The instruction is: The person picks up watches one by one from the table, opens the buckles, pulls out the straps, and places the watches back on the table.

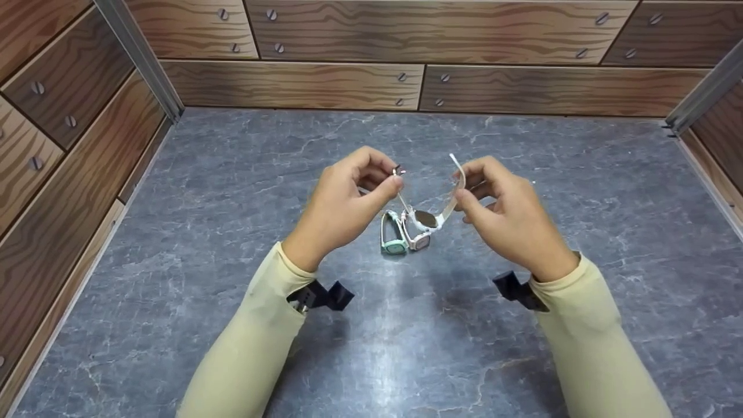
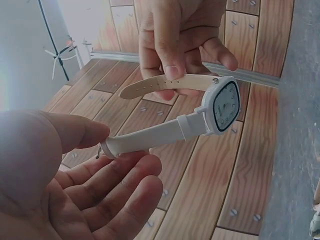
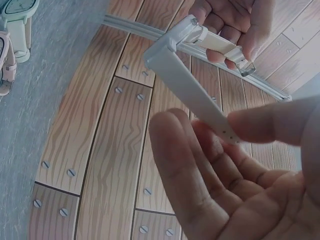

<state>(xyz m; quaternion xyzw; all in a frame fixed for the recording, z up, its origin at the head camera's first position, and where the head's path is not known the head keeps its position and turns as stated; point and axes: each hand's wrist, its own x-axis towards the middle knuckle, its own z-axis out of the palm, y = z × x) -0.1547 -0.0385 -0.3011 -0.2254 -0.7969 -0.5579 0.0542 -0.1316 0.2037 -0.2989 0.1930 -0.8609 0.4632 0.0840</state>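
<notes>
A white wristwatch (image 2: 227,106) with its strap unfastened hangs between both hands, its case lowest and its dial turned away from the head camera. The left hand (image 1: 348,200) pinches the buckle end of the strap (image 2: 150,137) between thumb and forefinger. On the other side, the right hand (image 1: 508,212) pinches the strap half with holes (image 3: 192,90), whose tip sticks up past the fingers in the head view. Below the held watch, a mint-green watch (image 1: 396,246) and a pink watch (image 1: 420,240) stand side by side on the tabletop, both with their straps closed in loops.
The grey marbled tabletop (image 1: 232,174) is bounded by wood-patterned panels (image 1: 441,29) at the back and sides. Metal posts (image 1: 145,58) stand at the back corners. Dark camera mounts (image 1: 339,296) jut from both wrists, over pale yellow sleeves (image 1: 244,348).
</notes>
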